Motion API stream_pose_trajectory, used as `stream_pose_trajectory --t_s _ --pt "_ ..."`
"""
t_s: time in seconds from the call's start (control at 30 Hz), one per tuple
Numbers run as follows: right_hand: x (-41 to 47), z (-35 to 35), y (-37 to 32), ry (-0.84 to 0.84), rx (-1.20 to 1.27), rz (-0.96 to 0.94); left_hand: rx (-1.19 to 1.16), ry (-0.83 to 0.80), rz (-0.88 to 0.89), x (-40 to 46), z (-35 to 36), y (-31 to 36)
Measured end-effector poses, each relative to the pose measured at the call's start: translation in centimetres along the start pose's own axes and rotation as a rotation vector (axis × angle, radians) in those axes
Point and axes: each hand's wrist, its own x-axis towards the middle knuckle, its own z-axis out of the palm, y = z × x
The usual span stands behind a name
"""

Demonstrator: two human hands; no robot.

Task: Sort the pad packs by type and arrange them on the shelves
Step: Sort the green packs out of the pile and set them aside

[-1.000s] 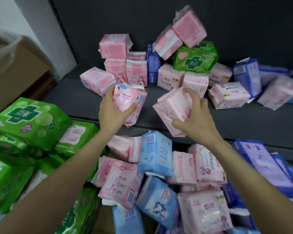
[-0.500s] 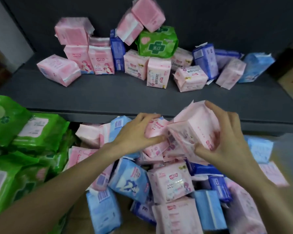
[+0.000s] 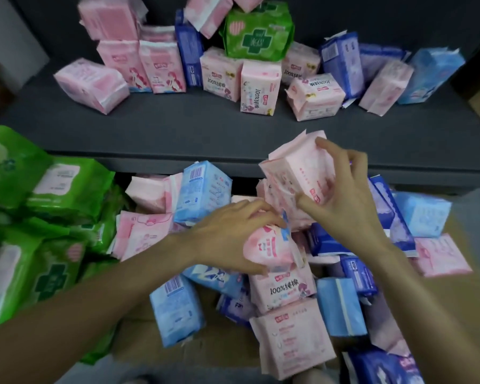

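Under left hand [image 3: 227,239], pink pack [image 3: 269,249].

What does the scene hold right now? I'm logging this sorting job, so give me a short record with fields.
left hand: left hand grips a pink pad pack low over the pile
right hand: right hand holds a pale pink pad pack, raised before the shelf edge
shelf: dark grey shelf carries mixed pink, blue and purple packs
odd one out: green cross pack sits atop pink packs on the shelf
pile below: pink and blue packs jumbled together
left side: stack of green packs
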Motion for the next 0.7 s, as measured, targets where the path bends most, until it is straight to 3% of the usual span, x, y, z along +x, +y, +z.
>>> stream_pose_trajectory --t_s 0.1,0.17,0.27,0.37,0.53,0.7 --pt "0.8 -0.4 0.4 0.056 -0.064 -0.035 -0.014 0.048 0.009 -0.6 0.6 0.3" --pt "0.9 -0.1 1.1 -0.043 -0.28 -0.02 0.047 0.17 0.01 -0.6 0.6 -0.1" --pt "0.3 1.2 1.8 -0.198 -0.595 -0.006 0.125 0.177 -0.07 0.0 1.0 -0.2" --pt "0.9 1.1 2.2 -0.007 -0.559 -0.091 0.138 0.209 -0.038 0.9 2.3 1.2" --pt "1.2 0.6 2.8 -0.089 -0.388 -0.009 -0.007 0.216 0.007 1.7 1.9 0.7" --pt "3.0 -0.7 2.3 -0.049 -0.216 -0.082 -0.061 0.392 -0.012 2.1 -2.2 -1.8"
